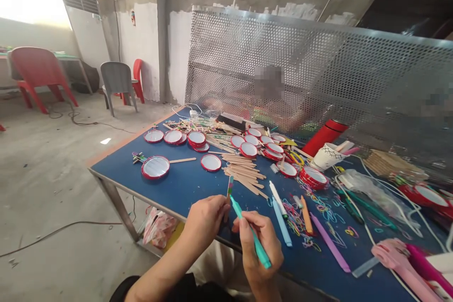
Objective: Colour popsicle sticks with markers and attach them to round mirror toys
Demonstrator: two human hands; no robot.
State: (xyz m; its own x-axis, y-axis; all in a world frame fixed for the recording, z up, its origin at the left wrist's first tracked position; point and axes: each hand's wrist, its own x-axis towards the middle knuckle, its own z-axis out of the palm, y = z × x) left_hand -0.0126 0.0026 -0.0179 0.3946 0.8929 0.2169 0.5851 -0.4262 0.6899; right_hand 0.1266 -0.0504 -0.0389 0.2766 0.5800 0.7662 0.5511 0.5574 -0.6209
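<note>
My left hand (208, 214) is closed on the lower part of a wooden craft stick (230, 184), held upright near the table's front edge. Green and purplish colour marks the stick's upper part. In a writing grip, my right hand (262, 238) holds a teal marker (253, 233), its tip at or very near the coloured part of the stick. Just beyond my hands lies a fanned pile of bare craft sticks (244, 172). To the right lie a white marker (278, 198), a light blue marker (282, 222), an orange marker (306, 214) and a purple marker (330, 241).
Several red-rimmed white discs (155, 167) are spread over the blue table (198, 184). Loose rubber bands (297, 222) lie on the right, near a paper cup (327, 156), a red flask (325, 137) and a pink glue-gun-like tool (398, 257). A perforated metal panel (230, 56) stands behind.
</note>
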